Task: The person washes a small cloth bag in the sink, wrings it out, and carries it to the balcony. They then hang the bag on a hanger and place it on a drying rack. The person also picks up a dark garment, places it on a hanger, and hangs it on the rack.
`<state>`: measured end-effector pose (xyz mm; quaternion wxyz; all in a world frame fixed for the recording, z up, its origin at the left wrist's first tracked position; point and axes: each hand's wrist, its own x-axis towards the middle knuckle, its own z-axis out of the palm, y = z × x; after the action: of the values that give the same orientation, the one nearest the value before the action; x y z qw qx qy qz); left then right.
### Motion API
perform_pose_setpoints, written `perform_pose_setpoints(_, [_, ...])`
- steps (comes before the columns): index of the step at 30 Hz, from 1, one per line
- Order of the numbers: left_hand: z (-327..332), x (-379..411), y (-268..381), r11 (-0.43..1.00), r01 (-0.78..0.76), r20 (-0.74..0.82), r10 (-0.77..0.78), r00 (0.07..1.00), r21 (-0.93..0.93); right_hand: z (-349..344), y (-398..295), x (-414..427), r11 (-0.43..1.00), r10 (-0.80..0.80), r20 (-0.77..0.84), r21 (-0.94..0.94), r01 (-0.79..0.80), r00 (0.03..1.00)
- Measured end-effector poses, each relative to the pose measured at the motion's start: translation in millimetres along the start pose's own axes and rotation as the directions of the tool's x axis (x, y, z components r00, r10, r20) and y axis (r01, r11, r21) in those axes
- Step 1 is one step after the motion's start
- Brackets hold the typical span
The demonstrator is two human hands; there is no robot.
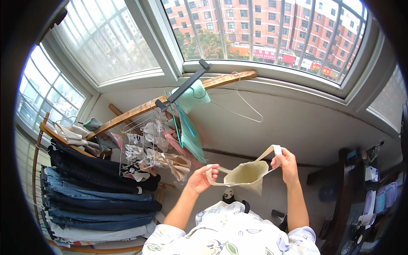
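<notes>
Between my hands hangs a cream cloth tote bag [247, 175], its mouth spread and the pale inside showing. My left hand [203, 179] grips one of its handles on the left. On the right, my right hand [286, 164] pinches the other handle and holds it a little higher. The bag hangs in front of my body, off the floor. Left of the bag, a wire hanging basket [137, 145] with several small garments hangs from a wooden rail [134, 114].
A mint towel [191, 97], a black clip hanger [183, 84] and a bare wire hanger [250, 110] are on the rail. Jeans [98, 191] fill a wooden rack at left. A dark cabinet [342, 197] with several containers stands right; a barred window [264, 32] is ahead.
</notes>
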<state>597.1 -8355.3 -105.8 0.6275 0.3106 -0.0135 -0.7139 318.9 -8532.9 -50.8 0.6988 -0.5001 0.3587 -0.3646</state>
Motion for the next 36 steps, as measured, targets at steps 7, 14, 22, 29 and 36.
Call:
perform_pose_setpoints(7, [-4, 39, -5, 0.995, 0.076, 0.451, -0.037, 0.892, -0.069, 61, 13, 30, 0.999, 0.036, 0.115, -0.028, -0.033, 0.993])
perform_pose_setpoints(14, [22, 60, 17, 0.999, 0.045, 0.428, -0.050, 0.902, 0.022, 97, 37, 47, 0.932, 0.008, 0.150, -0.358, 0.047, 0.989])
perform_pose_setpoints(22, [32, 75, 29, 0.998, -0.063, 0.377, 0.070, 0.924, -0.031, 116, 16, 82, 0.654, 0.036, 0.321, -0.724, 0.220, 0.946])
perform_pose_setpoints(29, [40, 78, 39, 0.989, -0.150, 0.339, 0.147, 0.929, -0.019, 177, -89, 186, 0.245, -0.609, 0.525, -0.588, 0.771, 0.594])
perform_pose_setpoints(36, [38, 77, 35, 0.970, -0.215, 0.303, 0.173, 0.937, 0.110, 259, -118, 313, -0.507, -0.023, 0.948, -0.286, 0.813, 0.319])
